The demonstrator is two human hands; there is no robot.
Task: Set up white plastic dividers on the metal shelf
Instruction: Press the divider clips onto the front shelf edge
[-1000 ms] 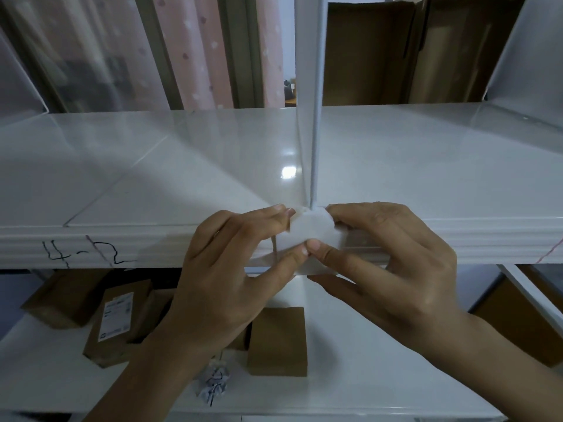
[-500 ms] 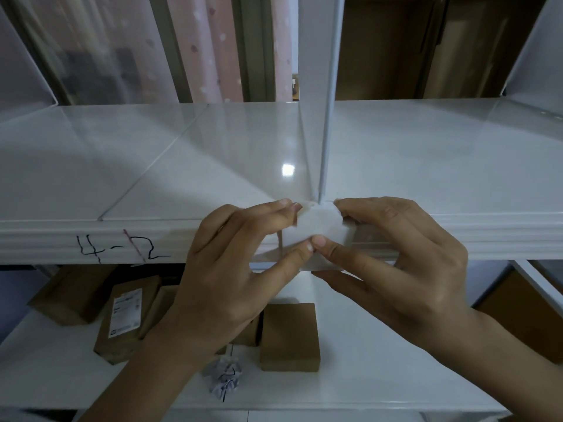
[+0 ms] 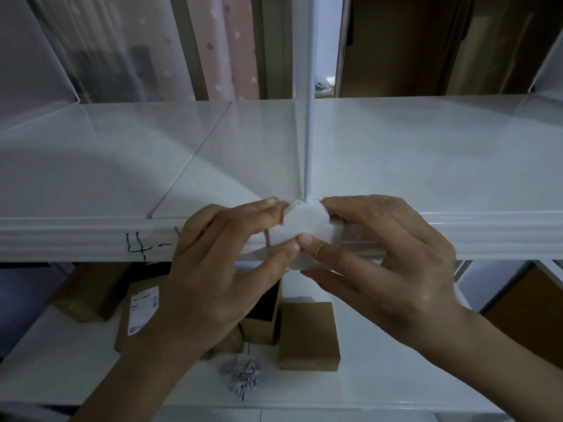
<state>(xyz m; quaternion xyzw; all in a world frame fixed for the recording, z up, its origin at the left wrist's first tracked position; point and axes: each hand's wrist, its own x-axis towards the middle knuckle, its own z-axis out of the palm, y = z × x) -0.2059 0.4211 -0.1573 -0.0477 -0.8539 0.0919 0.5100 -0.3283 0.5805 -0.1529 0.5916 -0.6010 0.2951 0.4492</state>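
Note:
A white plastic divider (image 3: 304, 95) stands upright on the white metal shelf (image 3: 426, 166), seen edge-on in the middle of the view. Its rounded front tab (image 3: 304, 223) hangs over the shelf's front lip. My left hand (image 3: 219, 269) pinches the tab from the left, thumb below and fingers on top. My right hand (image 3: 380, 257) grips it from the right, its thumb meeting the left thumb on the tab's face. Two more dividers lean at the far left (image 3: 33, 62) and far right (image 3: 548, 65) of the same shelf.
"4-" is handwritten on the shelf lip (image 3: 137, 243). The lower shelf (image 3: 396, 388) holds several brown cardboard boxes (image 3: 309, 336), one with a white label (image 3: 143, 309), and a crumpled paper ball (image 3: 243, 374). Large cardboard boxes (image 3: 426, 44) stand behind the upper shelf.
Both hands stay pinched on the divider's front tab. The view has drifted left, so the shelf marking sits further right and part of it is now behind my left hand.

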